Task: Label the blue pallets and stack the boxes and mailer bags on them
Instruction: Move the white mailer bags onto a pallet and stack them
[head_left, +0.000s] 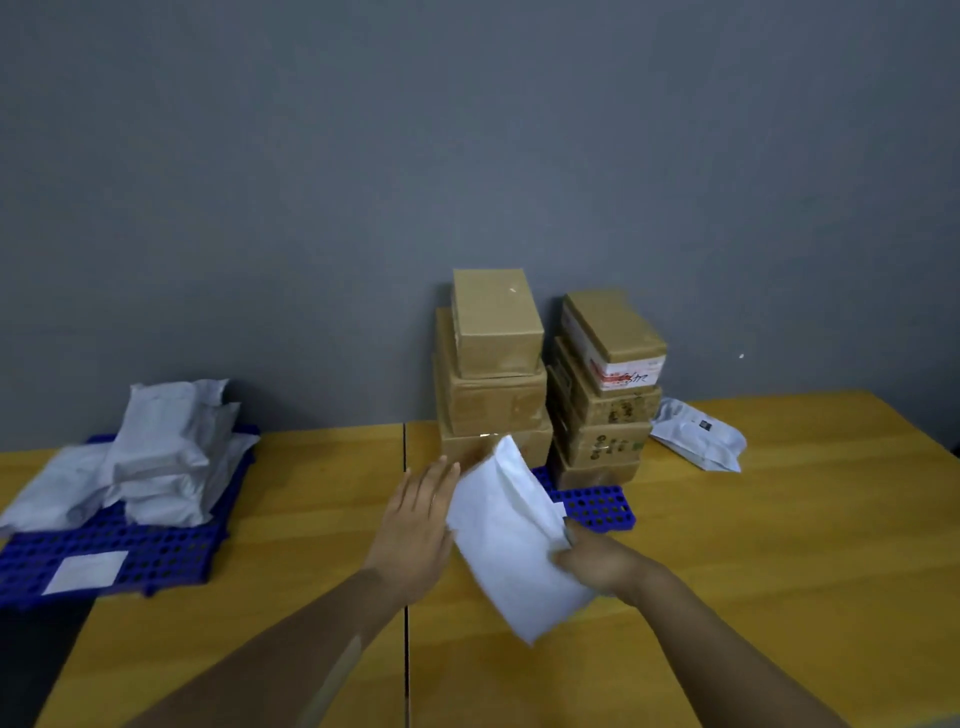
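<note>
Markings spotted on four things; none of them can be read.

Right stack, top box (613, 332): you have a red-and-white band (628, 371) on its near face, with red print and a dark handwritten scrawl, both too blurred to make out. Second box (618, 410) and third box (608, 444) under it: dark printed marks on the near faces, illegible. Far right, lone mailer bag (696, 441) on the table: a small dark square mark (704, 424), too small to tell. Left blue pallet (156, 551), near edge: a white label (85, 571) lies flat, and any writing on it is lost in the blur.
</note>
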